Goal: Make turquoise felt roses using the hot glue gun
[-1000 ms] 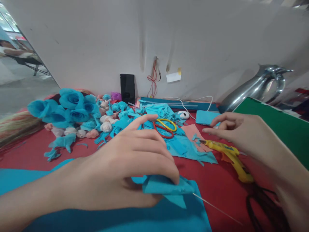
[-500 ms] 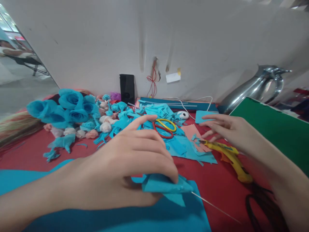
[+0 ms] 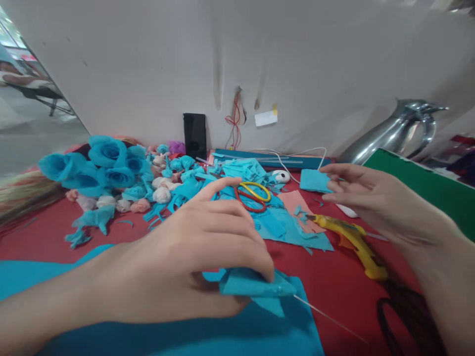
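Note:
My left hand (image 3: pixel 208 252) is closed around a blue crepe-paper flower (image 3: pixel 256 286), pinching it between thumb and fingers. A thin wire stem (image 3: pixel 330 319) sticks out of its base toward the lower right. Beneath it lies a large blue sheet (image 3: pixel 260 336). At the right, my right hand (image 3: pixel 365 195) has its fingers apart, with the tips at the right edge of a small stack of blue paper squares (image 3: pixel 313 181). I cannot tell whether they touch it. Below that hand is a yellow hot glue gun (image 3: pixel 352 244), its nozzle over a pink paper piece (image 3: pixel 297 202).
Scissors (image 3: pixel 256 195) with red and yellow handles lie among blue paper scraps (image 3: pixel 272 225). Finished blue roses (image 3: pixel 107 153) and small pale flowers (image 3: pixel 161 194) are heaped at left. A black phone (image 3: pixel 195 136) leans on the wall. A metal jug (image 3: pixel 386 131) stands behind a green board (image 3: pixel 415 193).
My right hand has shifted right and slightly up, from above the glue gun's nozzle to the edge of the blue paper stack. My left hand keeps the flower in nearly the same place.

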Action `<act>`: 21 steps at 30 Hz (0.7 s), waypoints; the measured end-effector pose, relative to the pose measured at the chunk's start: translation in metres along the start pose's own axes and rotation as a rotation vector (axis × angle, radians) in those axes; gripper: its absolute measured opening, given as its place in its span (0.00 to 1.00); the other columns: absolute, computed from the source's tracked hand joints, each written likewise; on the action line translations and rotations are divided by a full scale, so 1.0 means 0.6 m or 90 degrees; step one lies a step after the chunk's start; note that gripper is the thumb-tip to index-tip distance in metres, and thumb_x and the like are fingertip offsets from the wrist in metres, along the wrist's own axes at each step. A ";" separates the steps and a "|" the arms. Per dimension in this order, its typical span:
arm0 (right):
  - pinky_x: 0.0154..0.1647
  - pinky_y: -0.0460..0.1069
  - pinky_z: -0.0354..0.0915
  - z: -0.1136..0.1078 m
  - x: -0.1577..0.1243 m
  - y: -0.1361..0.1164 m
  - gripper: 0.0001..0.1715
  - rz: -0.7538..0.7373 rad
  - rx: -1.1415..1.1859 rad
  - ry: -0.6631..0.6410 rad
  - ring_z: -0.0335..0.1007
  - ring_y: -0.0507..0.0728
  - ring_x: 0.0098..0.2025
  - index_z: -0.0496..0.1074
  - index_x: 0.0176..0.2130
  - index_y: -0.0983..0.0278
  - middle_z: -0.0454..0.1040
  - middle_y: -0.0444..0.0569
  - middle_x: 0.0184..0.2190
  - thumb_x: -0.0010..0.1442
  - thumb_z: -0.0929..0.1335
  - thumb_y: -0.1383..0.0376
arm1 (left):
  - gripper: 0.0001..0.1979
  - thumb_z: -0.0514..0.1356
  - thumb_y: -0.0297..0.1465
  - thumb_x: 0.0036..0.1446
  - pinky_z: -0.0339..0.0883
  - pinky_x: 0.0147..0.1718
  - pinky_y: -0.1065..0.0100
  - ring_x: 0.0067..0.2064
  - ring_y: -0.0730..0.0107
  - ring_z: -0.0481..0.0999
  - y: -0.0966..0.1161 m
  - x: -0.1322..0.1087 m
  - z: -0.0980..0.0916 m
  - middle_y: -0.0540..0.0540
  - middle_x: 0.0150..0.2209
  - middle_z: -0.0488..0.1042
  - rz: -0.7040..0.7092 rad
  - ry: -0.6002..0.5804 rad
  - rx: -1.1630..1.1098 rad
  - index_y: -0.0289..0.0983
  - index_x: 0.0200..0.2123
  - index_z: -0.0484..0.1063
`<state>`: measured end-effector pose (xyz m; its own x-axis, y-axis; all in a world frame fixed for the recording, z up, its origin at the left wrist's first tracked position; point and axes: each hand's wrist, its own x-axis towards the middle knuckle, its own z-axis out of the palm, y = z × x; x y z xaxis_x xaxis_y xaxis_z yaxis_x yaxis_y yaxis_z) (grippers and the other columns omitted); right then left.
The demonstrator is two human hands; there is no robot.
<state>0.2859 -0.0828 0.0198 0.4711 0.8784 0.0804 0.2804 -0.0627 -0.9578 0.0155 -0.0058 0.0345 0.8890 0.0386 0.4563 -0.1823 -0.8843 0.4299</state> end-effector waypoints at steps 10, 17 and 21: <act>0.38 0.45 0.69 -0.003 -0.003 -0.005 0.16 0.049 -0.073 -0.105 0.69 0.58 0.44 0.75 0.36 0.61 0.74 0.49 0.40 0.44 0.73 0.61 | 0.04 0.60 0.28 0.50 0.56 0.55 0.67 0.36 0.76 0.72 0.002 -0.003 0.001 0.54 0.31 0.76 -0.013 -0.003 0.007 0.39 0.32 0.70; 0.38 0.47 0.69 0.006 -0.012 -0.011 0.20 0.078 -0.100 -0.115 0.67 0.60 0.47 0.70 0.44 0.60 0.71 0.51 0.45 0.49 0.69 0.67 | 0.04 0.59 0.28 0.50 0.57 0.55 0.68 0.36 0.76 0.72 0.000 0.001 0.001 0.54 0.32 0.76 -0.002 0.005 0.009 0.38 0.32 0.70; 0.29 0.46 0.70 0.007 -0.013 -0.013 0.29 0.083 -0.128 -0.054 0.71 0.60 0.39 0.67 0.46 0.59 0.71 0.51 0.39 0.42 0.71 0.70 | 0.04 0.61 0.27 0.49 0.64 0.47 0.76 0.36 0.77 0.71 -0.001 0.001 0.001 0.54 0.31 0.76 0.005 0.015 0.004 0.37 0.31 0.71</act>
<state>0.2764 -0.0870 0.0252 0.4448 0.8928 -0.0714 0.3862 -0.2631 -0.8841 0.0161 -0.0058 0.0339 0.8778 0.0425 0.4772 -0.1865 -0.8872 0.4220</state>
